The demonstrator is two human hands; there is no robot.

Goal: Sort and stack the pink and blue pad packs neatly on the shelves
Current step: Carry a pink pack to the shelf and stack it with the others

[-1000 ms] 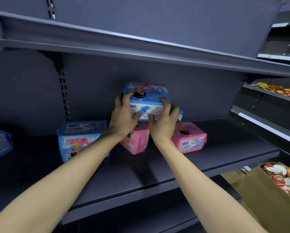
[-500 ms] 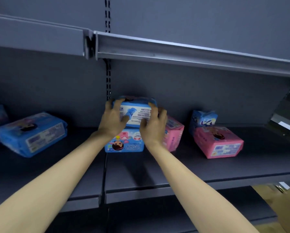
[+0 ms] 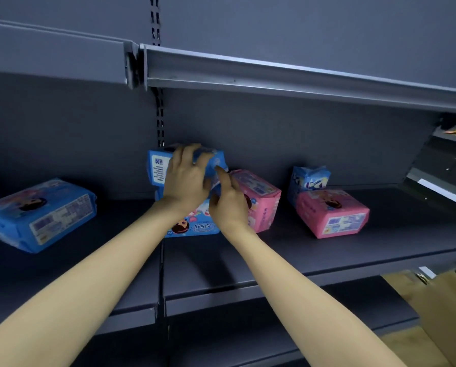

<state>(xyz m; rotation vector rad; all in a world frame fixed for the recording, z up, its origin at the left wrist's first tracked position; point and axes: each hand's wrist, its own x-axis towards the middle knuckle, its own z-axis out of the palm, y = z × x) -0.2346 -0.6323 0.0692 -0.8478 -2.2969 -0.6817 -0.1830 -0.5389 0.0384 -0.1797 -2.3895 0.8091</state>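
The left hand's fingers (image 3: 191,152) curl over the top edge of the upper blue pack (image 3: 158,168) and grasp it, the palm laid flat against its front face. On the right hand, the index finger lies straight against that pack's right end; its other fingers (image 3: 222,178) are tucked behind the knuckles, so I cannot tell whether they grip anything or merely steady it. The left hand (image 3: 185,181) sits higher than the right hand (image 3: 228,207), and the 2 nearly touch at the thumbs.

The upper blue pack sits on top of a lower blue pack (image 3: 195,227), which lies on the shelf (image 3: 327,260) with its cartoon face towards the camera. Both are close to the back panel, right by the slotted upright where 2 shelf sections meet.

Just to the right, touching or nearly touching the stack, a pink pack (image 3: 262,197) stands tilted. Further right a second pink pack (image 3: 332,215) lies flat, with a small blue pack (image 3: 310,178) upright behind it against the back panel. Well apart to the left, a large blue pack (image 3: 39,213) lies flat at an angle on the neighbouring section.

An upper shelf (image 3: 274,75) overhangs all of this. At the lower right stands a brown cardboard box (image 3: 438,313).
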